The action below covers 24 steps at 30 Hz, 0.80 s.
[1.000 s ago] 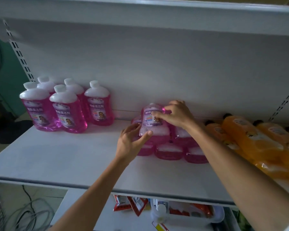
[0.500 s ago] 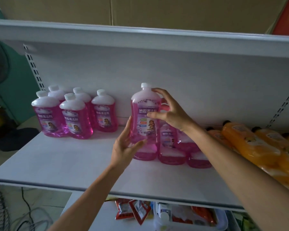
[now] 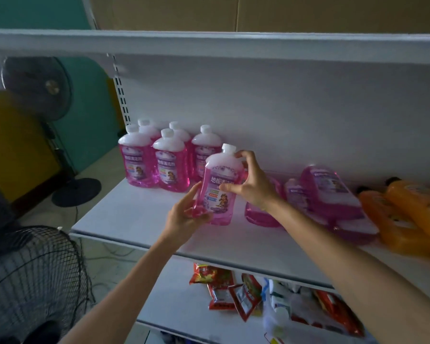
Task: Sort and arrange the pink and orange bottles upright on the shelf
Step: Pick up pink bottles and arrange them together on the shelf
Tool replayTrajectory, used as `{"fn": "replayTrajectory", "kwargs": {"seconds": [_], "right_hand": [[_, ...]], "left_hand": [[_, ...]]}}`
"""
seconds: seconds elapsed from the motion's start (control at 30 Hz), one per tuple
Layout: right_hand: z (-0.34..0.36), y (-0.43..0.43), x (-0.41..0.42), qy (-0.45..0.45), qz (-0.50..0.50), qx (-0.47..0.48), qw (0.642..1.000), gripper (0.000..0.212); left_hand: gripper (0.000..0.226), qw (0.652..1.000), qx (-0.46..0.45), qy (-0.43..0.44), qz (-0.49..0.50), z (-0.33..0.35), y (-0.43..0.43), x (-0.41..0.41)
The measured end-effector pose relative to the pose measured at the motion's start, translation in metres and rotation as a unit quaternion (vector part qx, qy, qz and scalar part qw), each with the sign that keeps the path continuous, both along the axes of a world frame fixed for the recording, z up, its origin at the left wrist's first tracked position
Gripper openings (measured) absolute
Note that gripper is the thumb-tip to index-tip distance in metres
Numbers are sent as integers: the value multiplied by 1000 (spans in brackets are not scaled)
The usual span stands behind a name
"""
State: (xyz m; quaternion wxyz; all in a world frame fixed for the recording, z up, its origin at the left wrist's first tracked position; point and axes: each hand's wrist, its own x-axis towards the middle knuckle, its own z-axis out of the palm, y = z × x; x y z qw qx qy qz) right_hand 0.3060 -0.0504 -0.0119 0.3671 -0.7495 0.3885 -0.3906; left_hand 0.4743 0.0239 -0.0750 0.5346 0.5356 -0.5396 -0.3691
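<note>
I hold one pink bottle [image 3: 219, 187] with a white cap upright, slightly tilted, just above the white shelf [image 3: 134, 214]. My left hand [image 3: 184, 214] grips its lower left side; my right hand [image 3: 252, 186] wraps its right shoulder. Several pink bottles [image 3: 159, 157] stand upright in a group at the back left. More pink bottles [image 3: 330, 194] lie on their sides to the right, partly behind my right arm. Orange bottles [image 3: 412, 214] lie flat at the far right.
An upper shelf [image 3: 209, 43] overhangs the work area. The lower shelf holds red snack packets [image 3: 224, 286]. A standing fan [image 3: 40, 88] is beyond the shelf's left end, and a black fan cage [image 3: 32, 276] sits at lower left.
The pink bottle was lifted off the lying pile, turned upright, and carried left toward the standing group. Both hands stayed on it. The camera view shifted left.
</note>
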Motion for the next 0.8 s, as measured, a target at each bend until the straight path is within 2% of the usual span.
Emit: {"fn": "replayTrajectory", "kwargs": {"seconds": [0.07,0.13,0.23,0.33,0.47,0.8], "right_hand": [[-8,1,7,-10,-12,6,1000,73],[-11,1,11,-14,-29,-1,999,73],[-12,1,20,5,-49,-46,998,74],[-14,0,32,31,-63,-101,992,74],[-19,-10,46,58,-81,-150,984,73],[-20,-34,60,85,-108,-169,976,77]], "left_hand": [[87,1000,0,-26,-1,0,3,8],[83,993,-7,-114,8,4,3,14],[75,951,2,-301,65,7,2,24],[73,913,32,-395,93,-7,3,36],[59,890,59,-446,76,-16,3,46],[50,881,31,-466,79,-21,0,48]]}}
